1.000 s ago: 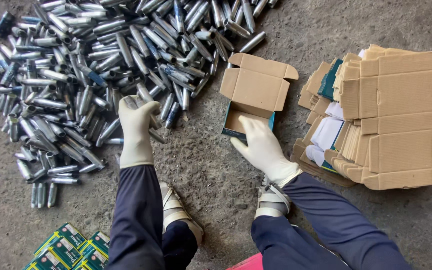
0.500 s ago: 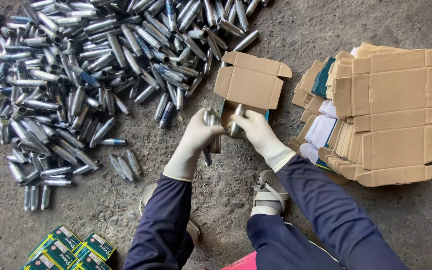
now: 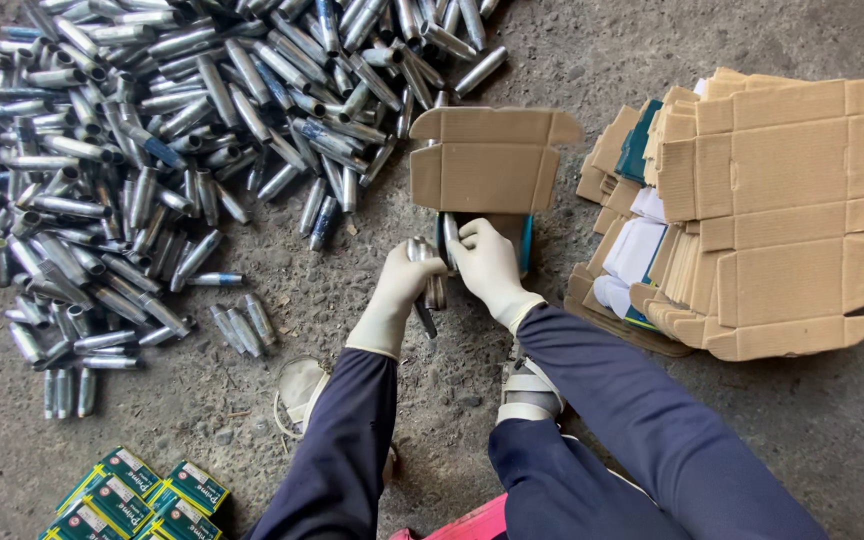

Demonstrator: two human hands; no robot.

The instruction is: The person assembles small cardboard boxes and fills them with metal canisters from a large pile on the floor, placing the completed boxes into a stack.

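The person is crouching on a gritty concrete floor [image 3: 372, 300], working with both hands in pale gloves. The left hand [image 3: 402, 285] is closing around a small bundle of metal cartridges [image 3: 430, 285], their long axes running roughly upright in the picture, pointing toward the small open carton [image 3: 484, 175] just ahead. The right hand [image 3: 487, 262] is gripping the near edge of that carton at its mouth, fingers curled over the rim, touching one cartridge going in. The carton is sitting directly in front of both hands, its flaps folded back away from the person, its teal side showing beside the right hand. The left hand is carrying the load; the right is nearer the opening. The large heap of loose cartridges [image 3: 152, 130] is spreading well to the left, a stack of flattened cardboard blanks [image 3: 782, 210] is lying to the right, and green packed boxes [image 3: 137, 495] are sitting at lower left.
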